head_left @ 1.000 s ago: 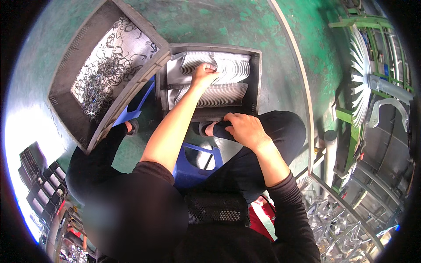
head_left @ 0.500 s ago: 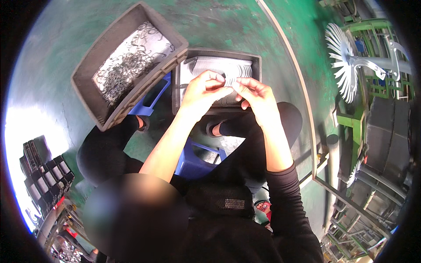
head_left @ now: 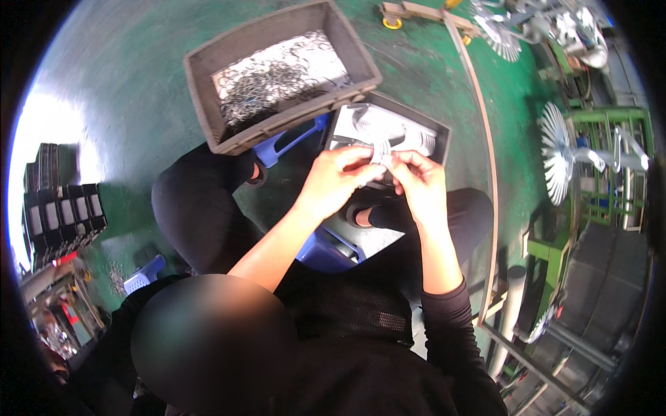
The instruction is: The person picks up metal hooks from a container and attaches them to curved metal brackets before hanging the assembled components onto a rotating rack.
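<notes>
In front of me, my left hand (head_left: 334, 179) and my right hand (head_left: 423, 182) meet over the near side of a dark grey box (head_left: 444, 142). Both pinch a small bundle of silvery metal pieces (head_left: 381, 150) between thumbs and fingertips. The pieces lie close together; their exact shape is too small to make out. Inside the box, rows of similar silvery pieces (head_left: 415, 141) are stacked on a white lining. To the left, a larger grey bin (head_left: 201, 104) holds a tangled heap of loose metal hooks (head_left: 260, 90).
A blue stool (head_left: 281, 142) stands under the bin, and another blue stool (head_left: 322, 253) is between my legs. Black stacked crates (head_left: 66, 215) stand at far left. A long rail (head_left: 485, 139), a bladed metal wheel (head_left: 557, 154) and green frames (head_left: 555, 256) lie to the right.
The view has turned, so the bin and box appear further right. Both hands keep their pinch, and the bundle between them now shows more, pointing upward.
</notes>
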`<state>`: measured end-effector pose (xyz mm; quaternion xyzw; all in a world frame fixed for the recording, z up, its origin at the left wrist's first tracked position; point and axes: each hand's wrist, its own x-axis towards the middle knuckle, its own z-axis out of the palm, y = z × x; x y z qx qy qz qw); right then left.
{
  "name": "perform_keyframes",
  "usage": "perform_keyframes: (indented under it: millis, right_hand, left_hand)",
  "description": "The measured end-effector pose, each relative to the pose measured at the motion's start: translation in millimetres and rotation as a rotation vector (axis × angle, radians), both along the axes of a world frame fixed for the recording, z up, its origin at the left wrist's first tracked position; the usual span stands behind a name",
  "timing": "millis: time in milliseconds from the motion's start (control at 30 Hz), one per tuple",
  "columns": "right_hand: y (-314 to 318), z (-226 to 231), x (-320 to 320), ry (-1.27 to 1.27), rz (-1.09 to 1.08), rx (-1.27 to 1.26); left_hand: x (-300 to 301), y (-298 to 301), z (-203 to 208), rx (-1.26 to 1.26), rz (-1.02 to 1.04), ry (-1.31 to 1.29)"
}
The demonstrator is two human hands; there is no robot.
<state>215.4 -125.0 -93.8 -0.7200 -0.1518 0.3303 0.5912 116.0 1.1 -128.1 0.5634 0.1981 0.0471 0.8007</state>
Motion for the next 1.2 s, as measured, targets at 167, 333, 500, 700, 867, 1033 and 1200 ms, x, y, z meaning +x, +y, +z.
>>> perform_keyframes:
  millis: [167, 333, 500, 700, 867, 1033, 1200]
  right_hand:
    - [29, 3, -20, -0.021, 0.031, -0.103]
    - [61, 9, -20, -0.259, 0.204, -0.068]
    - [109, 11, 33, -0.412, 0.188, -0.1]
    - [208, -69, 107, -0.64, 0.664, -0.507]
    - [254, -117, 113, -0.866, 0.911, -0.669]
    - [261, -123, 90, -1.018, 1.126, -0.571]
    - [264, -124, 122, -1.259, 1.119, -0.824]
  left_hand:
    - [-27, 3, 18, 0.475, 0.124, 0.086]
    - [-46, 32, 31, 0.329, 0.252, 0.085]
    - [-64, 112, 71, 0.087, 0.694, 0.022]
    - [-85, 182, 62, 0.079, 0.957, -0.315]
    - [-97, 186, 50, -0.1, 0.891, -0.246]
    - [-96, 186, 58, -0.058, 0.929, -0.247]
    - [-89, 183, 63, -0.095, 0.935, -0.262]
